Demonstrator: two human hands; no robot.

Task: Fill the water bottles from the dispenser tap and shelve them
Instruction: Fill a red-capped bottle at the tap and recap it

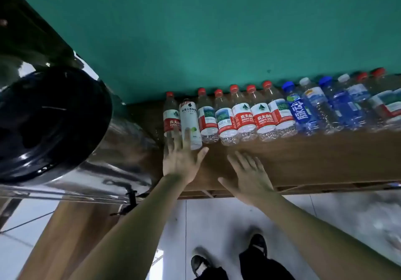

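View from head cam, looking down at a wooden shelf top (303, 160) against a green wall. A row of bottles (249, 117) runs from 12 toward 2 o'clock along the wall, all upright, long axes vertical, caps up (they fan outward w/ lens distortion). Left hand (182, 158) is spread flat, fingertips touching or just short of the white-label bottle (191, 123) at the row's left end, holding nothing. Right hand (249, 175) hovers open beside it, empty. The steel dispenser tank (65, 127) sits at 9 o'clock. Likely step: picking a bottle to fill. Next move needs fingers wrapping that bottle w/o toppling neighbours.
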